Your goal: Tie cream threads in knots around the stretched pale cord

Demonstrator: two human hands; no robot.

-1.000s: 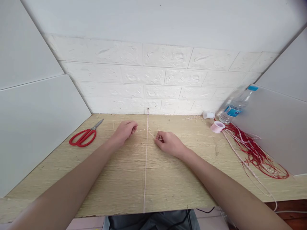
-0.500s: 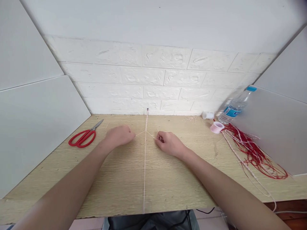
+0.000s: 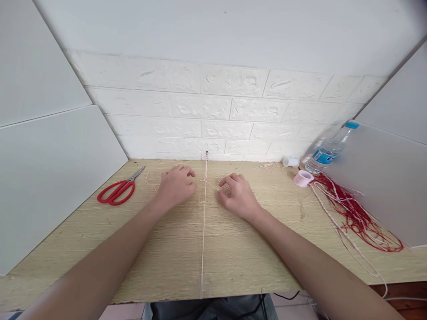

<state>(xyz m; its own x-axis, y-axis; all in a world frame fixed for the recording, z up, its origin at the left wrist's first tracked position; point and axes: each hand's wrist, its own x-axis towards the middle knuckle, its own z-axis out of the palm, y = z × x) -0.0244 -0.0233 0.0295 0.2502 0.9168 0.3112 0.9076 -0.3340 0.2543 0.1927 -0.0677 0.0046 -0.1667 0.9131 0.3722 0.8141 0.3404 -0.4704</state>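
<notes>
At the near edge of the wooden worktop (image 3: 167, 253) a thin pink-and-white cord (image 3: 203, 235) comes up over the lip and runs taut, straight away from the person, to a small pin (image 3: 206, 153) at the foot of the white brick wall (image 3: 216, 111). Further in, both hands lie palm down on either side of that cord. The left hand (image 3: 175, 186) rests just left of it, fingers loosely spread, its grip slack and holding nothing that can be made out. The right hand (image 3: 237, 193) rests just right of it, fingers curled slightly, likewise open over the fine side strands (image 3: 213, 184) that branch from the cord between the two hands. Red scissors (image 3: 116, 191) lie well to the left. On the right sit a pink spool (image 3: 303, 178), a white spool (image 3: 290, 161), a tangle of red threads (image 3: 353, 215) and a leaning water bottle (image 3: 328, 149).
</notes>
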